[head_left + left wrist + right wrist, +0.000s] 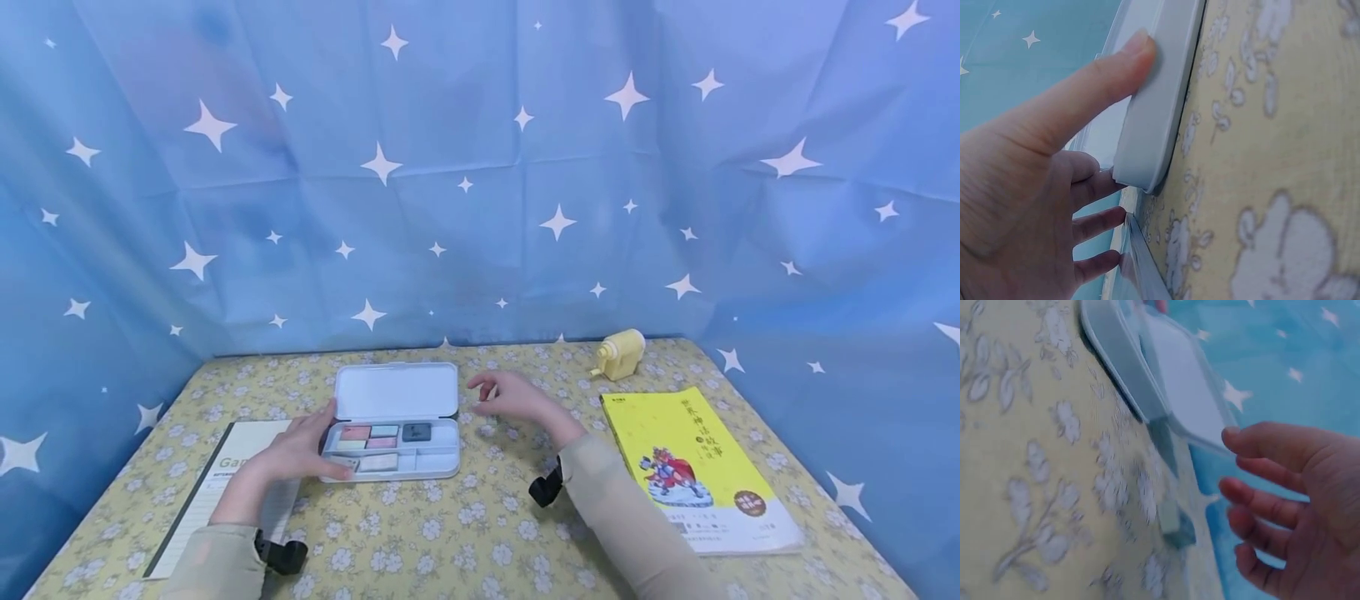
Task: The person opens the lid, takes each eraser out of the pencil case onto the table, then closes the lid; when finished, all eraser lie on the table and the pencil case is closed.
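Note:
A white plastic case (436,463) stands with its lid (396,392) raised at the back. In its compartments lie several small coloured blocks (355,432), a dark block (417,432) and a whitish bar (378,462). My left hand (298,447) holds the case by its left end. Its thumb (1124,59) lies over the front rim, and the other fingers reach round the side. To the right of the lid, my right hand (517,397) is raised, its fingers loosely bent with nothing in them. A small pale green block (1175,524) lies on the tablecloth near it.
A lined notebook (251,450) lies at the left, partly under my left arm. On the right is a yellow book (675,425), with a yellow hand-crank pencil sharpener (621,356) behind it. A blue star-patterned curtain (480,208) hangs behind the flowered tablecloth (450,542).

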Available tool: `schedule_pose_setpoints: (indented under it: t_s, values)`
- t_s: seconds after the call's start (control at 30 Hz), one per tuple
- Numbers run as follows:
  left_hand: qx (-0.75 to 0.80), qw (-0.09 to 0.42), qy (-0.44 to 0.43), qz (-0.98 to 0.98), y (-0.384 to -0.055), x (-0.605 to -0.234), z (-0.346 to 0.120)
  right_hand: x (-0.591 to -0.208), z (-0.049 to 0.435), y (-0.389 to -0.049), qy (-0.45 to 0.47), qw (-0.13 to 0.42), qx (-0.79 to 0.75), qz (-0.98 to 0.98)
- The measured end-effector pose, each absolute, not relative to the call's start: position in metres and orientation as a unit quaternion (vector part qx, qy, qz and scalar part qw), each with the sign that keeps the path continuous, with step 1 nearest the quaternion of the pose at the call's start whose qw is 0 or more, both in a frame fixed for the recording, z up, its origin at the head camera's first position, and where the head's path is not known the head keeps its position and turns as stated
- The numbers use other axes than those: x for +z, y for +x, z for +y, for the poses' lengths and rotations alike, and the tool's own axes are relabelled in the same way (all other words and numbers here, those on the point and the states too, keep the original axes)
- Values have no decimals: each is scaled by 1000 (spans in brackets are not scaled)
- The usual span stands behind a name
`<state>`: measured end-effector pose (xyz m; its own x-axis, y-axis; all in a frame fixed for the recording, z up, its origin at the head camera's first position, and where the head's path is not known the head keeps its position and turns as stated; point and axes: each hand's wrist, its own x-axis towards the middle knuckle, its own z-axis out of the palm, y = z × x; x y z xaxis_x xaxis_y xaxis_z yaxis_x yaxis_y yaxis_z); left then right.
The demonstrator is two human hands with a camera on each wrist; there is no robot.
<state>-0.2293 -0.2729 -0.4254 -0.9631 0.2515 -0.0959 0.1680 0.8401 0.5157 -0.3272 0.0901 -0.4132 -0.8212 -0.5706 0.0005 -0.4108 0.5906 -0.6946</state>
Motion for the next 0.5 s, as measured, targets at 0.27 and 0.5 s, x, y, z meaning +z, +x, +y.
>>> schedule_pose_setpoints:
  t_s: [0.27,0.5]
  values:
    - [262,77,105,956,-231,-426,-270,-398,65,-330,-377,137,-329,855]
    - [261,74,101,957,-229,-424,-273,-405,42,-331,-415,166,-299,843]
